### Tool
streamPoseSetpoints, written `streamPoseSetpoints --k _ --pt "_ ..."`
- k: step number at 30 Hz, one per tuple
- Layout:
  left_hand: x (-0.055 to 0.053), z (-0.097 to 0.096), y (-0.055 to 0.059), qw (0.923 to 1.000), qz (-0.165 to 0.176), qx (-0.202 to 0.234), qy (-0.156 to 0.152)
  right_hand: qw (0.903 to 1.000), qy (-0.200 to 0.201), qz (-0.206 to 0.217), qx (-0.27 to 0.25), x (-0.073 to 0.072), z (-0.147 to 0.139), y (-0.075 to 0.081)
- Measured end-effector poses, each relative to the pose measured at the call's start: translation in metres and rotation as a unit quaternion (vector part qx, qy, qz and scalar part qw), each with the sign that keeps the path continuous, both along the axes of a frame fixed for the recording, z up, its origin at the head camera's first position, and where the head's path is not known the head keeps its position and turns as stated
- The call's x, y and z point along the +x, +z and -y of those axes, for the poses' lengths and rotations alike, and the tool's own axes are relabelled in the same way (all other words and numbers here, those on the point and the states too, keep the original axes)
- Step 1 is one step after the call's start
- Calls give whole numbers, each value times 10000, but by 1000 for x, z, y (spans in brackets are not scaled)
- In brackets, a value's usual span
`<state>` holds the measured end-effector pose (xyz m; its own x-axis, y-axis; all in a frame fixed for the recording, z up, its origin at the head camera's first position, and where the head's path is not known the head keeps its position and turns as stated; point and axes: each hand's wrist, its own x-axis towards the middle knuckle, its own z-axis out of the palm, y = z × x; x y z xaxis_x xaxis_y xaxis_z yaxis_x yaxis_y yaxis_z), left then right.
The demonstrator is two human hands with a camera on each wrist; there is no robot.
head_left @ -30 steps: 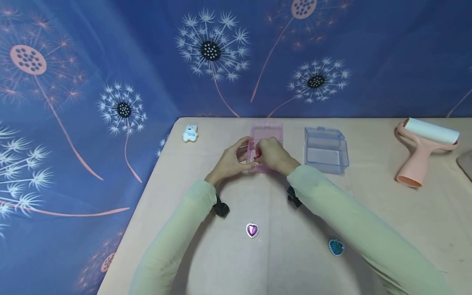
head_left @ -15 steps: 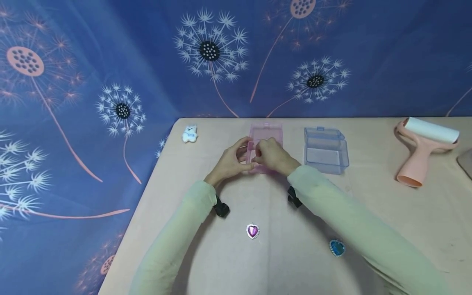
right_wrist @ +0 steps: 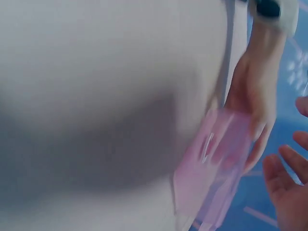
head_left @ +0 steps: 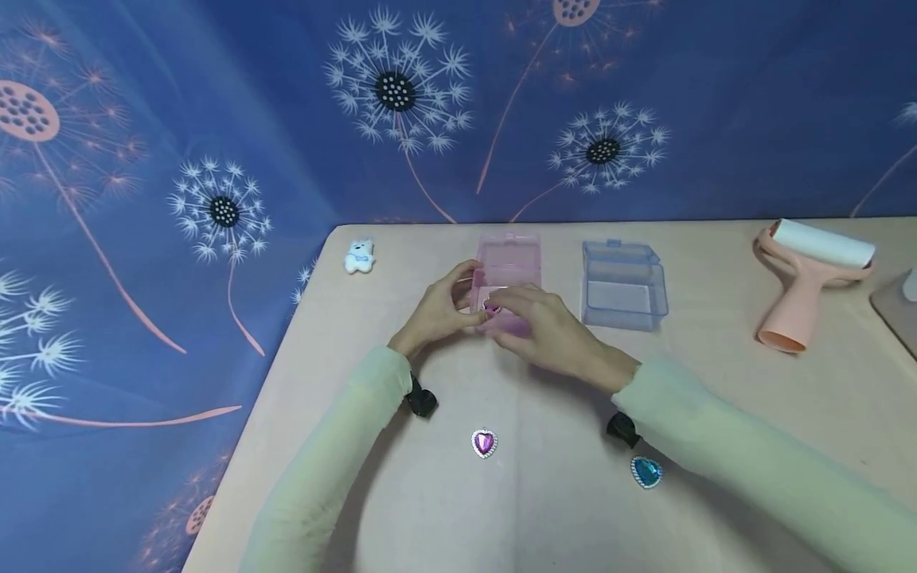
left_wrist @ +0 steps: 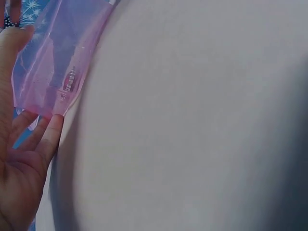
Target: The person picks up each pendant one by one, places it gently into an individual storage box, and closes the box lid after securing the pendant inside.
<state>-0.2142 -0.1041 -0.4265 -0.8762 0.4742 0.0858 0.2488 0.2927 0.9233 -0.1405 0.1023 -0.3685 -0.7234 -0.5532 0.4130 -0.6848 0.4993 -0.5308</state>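
A clear pink plastic box (head_left: 510, 253) stands with its lid raised at the back of the table. My left hand (head_left: 438, 312) holds its left end between thumb and fingers, as the left wrist view also shows. Inside the box lies a reddish-pink heart gem (head_left: 491, 305) with a beaded rim, partly covered by my right hand in the head view. My right hand (head_left: 555, 330) hovers over the box's front right, fingers loosely extended and nothing held. Nearer on the table lie a purple heart gem (head_left: 484, 443) and a blue heart gem (head_left: 647, 472), the latter near my right sleeve.
A clear blue box (head_left: 623, 286) with its lid up stands right of the pink one. A small white bear figure (head_left: 360, 256) is at the back left. A peach-handled lint roller (head_left: 809, 282) lies at the right, near a grey-brown object (head_left: 895, 314) cut by the frame.
My right hand has let go of the reddish gem inside the pink box, straightened its fingers and drawn back to the right and nearer. The left hand keeps its hold.
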Motion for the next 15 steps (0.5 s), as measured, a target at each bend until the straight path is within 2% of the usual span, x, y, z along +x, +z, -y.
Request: streamPoseSetpoints --k 3,9,15 --pt "-1 1 1 10000 29 -14 17 9993 325 -147 -79 21 4 0" --pt "-1 1 4 9999 132 -29 53 9946 937 281 351 60 15 -6" --pt "1 0 3 9997 251 61 32 9916 918 598 683 87 21 -19"
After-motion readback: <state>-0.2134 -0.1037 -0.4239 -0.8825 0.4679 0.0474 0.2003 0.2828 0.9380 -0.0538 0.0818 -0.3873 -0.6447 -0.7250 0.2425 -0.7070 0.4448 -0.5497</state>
